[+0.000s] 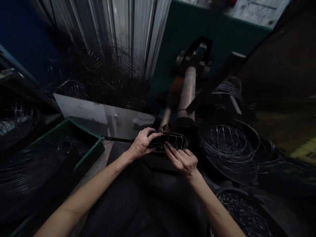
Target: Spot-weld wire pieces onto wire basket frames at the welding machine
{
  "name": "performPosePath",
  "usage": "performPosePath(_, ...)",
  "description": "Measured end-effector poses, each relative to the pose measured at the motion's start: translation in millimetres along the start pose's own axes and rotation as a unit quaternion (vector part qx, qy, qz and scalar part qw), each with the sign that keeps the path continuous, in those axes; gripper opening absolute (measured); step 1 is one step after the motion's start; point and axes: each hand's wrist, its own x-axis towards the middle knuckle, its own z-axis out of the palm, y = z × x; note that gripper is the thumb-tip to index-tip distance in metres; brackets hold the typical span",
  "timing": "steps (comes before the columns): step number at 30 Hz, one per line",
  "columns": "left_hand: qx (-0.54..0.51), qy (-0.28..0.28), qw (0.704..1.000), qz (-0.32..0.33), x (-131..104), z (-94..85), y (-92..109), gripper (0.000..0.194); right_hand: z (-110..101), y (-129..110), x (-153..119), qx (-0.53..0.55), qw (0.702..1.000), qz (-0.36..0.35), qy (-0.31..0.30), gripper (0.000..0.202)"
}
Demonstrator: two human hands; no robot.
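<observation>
– Wire frame finish?
– Thin metal, bare, faintly glossy.
– Thick cylinder?
– Metal, smooth, dull sheen; panel behind it looks painted, matt.
– Green crate?
– Looks plastic, smooth rim.
– Back wall?
– Ridged metal sheet, satin.

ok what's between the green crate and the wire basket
In the head view, between the green crate and the wire basket come a strip of floor, a dark surface and the left hand, which holds the basket.

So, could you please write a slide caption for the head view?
The left hand grips a wire frame while the right hand touches it, in front of a green machine.
</observation>
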Motion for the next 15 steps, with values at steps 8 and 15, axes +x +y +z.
performPosePath(8, 0.013, -0.008, 1.000, -0.014, -2, 4.0, -7, 0.065, 7, -7, -13, 0.009, 0.999, 0.022, -0.045, 0.030)
performPosePath(15, 0.000, -0.016, 1.000, 0.000, -20, -2.9, -51, 0.075, 20, -31, 5, 0.027, 0.993, 0.093, -0.065, 0.033)
